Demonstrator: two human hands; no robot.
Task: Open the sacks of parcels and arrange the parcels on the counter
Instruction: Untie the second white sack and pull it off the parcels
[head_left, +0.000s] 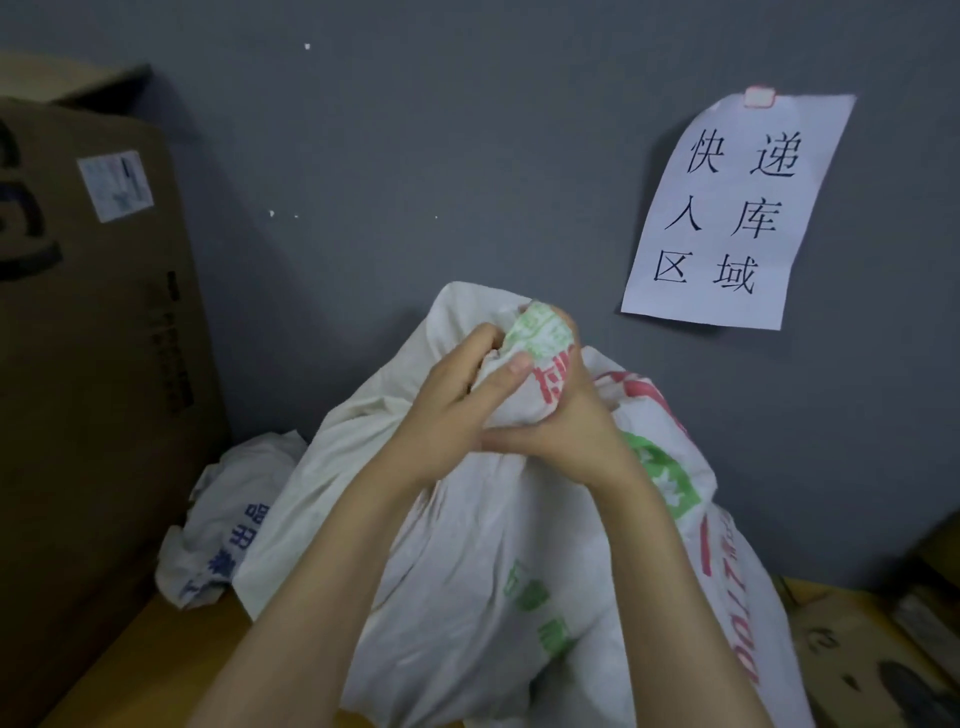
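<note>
A big white woven sack (483, 545) with green and red print stands upright in front of me against the grey wall. Its neck is bunched together at the top. My left hand (457, 400) grips the bunched neck from the left, thumb pressed on the fabric. My right hand (566, 421) clasps the same neck from the right, fingers wrapped round it. What is inside the sack is hidden. A second, smaller white sack (228, 525) with blue print lies crumpled behind it on the left.
A tall brown cardboard box (88, 364) with a white label stands at the left. The yellowish counter surface (171, 629) shows below it. A paper sign (727, 213) with black characters is taped to the wall. Cardboard with dark marks (862, 654) lies at bottom right.
</note>
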